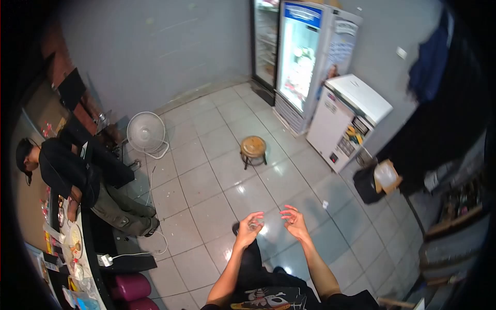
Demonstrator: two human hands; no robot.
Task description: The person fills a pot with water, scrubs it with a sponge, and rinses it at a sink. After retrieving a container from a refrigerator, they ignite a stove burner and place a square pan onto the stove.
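Observation:
Both my forearms reach forward over the tiled floor (204,227). My left hand (249,229) is raised with its fingers curved and apart, and I see nothing held in it. My right hand (295,224) mirrors it a short gap away, fingers loosely bent and spread, also without an object. Neither hand touches anything. Beyond them a round wooden stool (253,146) with dark legs stands on the floor. Below the hands are my dark trousers and a black shirt (274,298) with a printed front.
A person in black (67,165) leans over a cluttered counter (90,258) at left. Near them stand a white fan (146,132), a cable on the floor and pink gas cylinders (132,287). A lit glass-door fridge (299,62), a white chest freezer (341,121) and a box (386,175) line the right.

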